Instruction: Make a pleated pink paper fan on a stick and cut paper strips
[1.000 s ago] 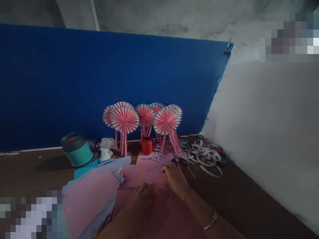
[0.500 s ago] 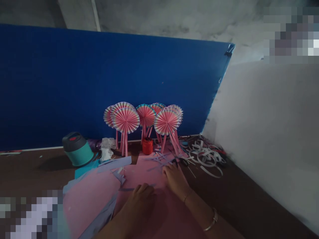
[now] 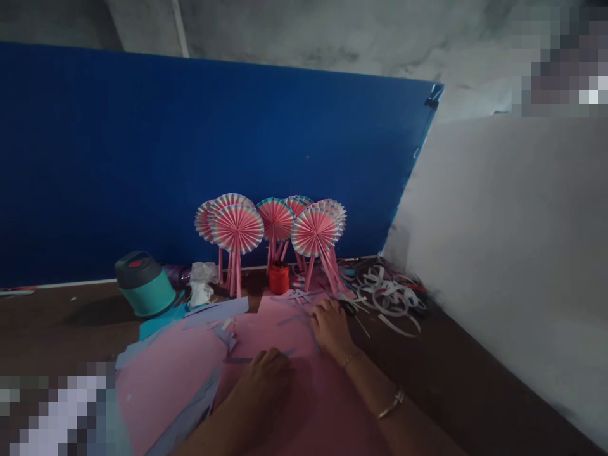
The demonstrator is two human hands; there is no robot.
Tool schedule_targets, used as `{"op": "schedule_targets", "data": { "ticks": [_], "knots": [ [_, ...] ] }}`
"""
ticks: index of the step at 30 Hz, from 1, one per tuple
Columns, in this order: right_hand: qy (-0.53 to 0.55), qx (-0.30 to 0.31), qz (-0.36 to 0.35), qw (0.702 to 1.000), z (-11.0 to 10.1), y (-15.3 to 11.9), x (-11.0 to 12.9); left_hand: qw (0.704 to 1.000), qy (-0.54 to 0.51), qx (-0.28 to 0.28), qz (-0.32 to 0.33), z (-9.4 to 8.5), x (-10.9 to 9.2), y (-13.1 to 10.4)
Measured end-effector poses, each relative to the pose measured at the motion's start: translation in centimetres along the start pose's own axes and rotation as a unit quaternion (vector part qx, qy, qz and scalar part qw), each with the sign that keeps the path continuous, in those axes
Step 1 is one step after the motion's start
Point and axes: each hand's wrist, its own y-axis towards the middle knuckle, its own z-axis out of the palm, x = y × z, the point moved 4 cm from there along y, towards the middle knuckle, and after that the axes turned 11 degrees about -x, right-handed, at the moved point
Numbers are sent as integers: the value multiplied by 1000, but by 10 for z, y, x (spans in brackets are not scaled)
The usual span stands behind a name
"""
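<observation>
Low in the middle of the head view, my left hand (image 3: 270, 370) rests on a pink sheet (image 3: 251, 332), its fingers curled down beside a thin purple strip (image 3: 237, 360). What it holds, if anything, is hidden. Farther forward and to the right, my right hand (image 3: 331, 322) lies over the sheet's right part, fingers bent downward, next to another purple strip (image 3: 317, 345). Its fingertips are too dim to show a grip clearly. More purple strips (image 3: 299, 296) lie crossed beyond my right hand.
Pink pleated paper fans (image 3: 236, 229) on rolled sticks lean at the blue board (image 3: 142, 139). Before them stands a red container (image 3: 278, 278). A teal and grey container (image 3: 145, 285) is at the left, curled white strips (image 3: 389, 294) at the right.
My right hand has turned slightly, and a purple strip now shows below its fingers. My left hand has barely moved. The whole view has shifted a little.
</observation>
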Motion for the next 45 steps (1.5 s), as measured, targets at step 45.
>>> {"op": "schedule_targets", "data": {
  "ticks": [45],
  "knots": [
    [44,24,36,998,-14,-4,-6,998,-48,-26,23,15,12,-4]
  ]
}}
